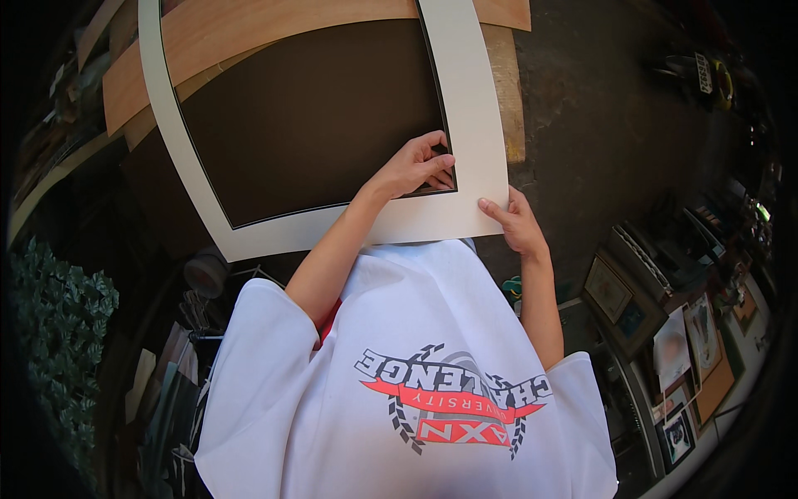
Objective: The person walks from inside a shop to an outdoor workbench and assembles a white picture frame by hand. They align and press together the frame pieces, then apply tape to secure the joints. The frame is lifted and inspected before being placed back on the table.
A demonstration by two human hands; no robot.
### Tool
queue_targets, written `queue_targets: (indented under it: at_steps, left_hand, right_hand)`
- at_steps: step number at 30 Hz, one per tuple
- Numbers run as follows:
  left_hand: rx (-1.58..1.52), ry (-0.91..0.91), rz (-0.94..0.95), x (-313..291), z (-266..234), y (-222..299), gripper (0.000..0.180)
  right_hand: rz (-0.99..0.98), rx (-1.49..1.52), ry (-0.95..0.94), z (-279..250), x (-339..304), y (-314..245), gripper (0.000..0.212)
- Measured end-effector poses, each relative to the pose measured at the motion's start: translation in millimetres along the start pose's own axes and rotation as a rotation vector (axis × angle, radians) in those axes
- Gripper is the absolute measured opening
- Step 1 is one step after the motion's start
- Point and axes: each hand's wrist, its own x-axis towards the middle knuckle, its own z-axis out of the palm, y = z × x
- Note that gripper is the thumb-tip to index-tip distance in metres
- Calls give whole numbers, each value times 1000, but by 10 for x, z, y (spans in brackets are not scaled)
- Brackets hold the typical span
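A large white picture mat (475, 125) with a rectangular opening and a thin dark inner edge lies flat in front of me, its near edge close to my shirt. My left hand (413, 168) reaches across to the near right inner corner. Its thumb and fingers close on the inner edge there, some fingertips dipping into the opening. At the outer near right corner, my right hand (521, 223) grips the mat with the thumb on top and the other fingers partly hidden beneath.
Light wooden boards (241, 37) pass under the mat's far part. A dark brown surface shows through the opening. Framed pictures (617, 291) lean at the right, a motorbike (702, 75) stands far right, and green leaves (62, 308) fill the left side.
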Motion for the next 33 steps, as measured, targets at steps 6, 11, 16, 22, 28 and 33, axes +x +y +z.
queue_targets:
  at_steps: [6,11,16,22,28,33]
  left_hand:
    - [7,4,20,5,26,-45,20]
    - [8,0,31,-6,41,-57,19]
    - [14,-17,41,-7,35,-53,20]
    - [12,-17,30,-5,24,-49,20]
    - [36,-13,12,-14,16,-28,21]
    - [68,-11,-31,-15,5,20,20]
  right_hand:
    - [-17,-1,8,-17,-8,34,44]
    - [-20,-7,14,-27,-26,60,44]
    - [-15,-9,11,-30,-36,54,43]
    - [-1,-4,4,-15,-45,26,43]
    - [8,-7,6,-3,-27,28,44]
    - [21,-14,-8,-1,-22,18,43]
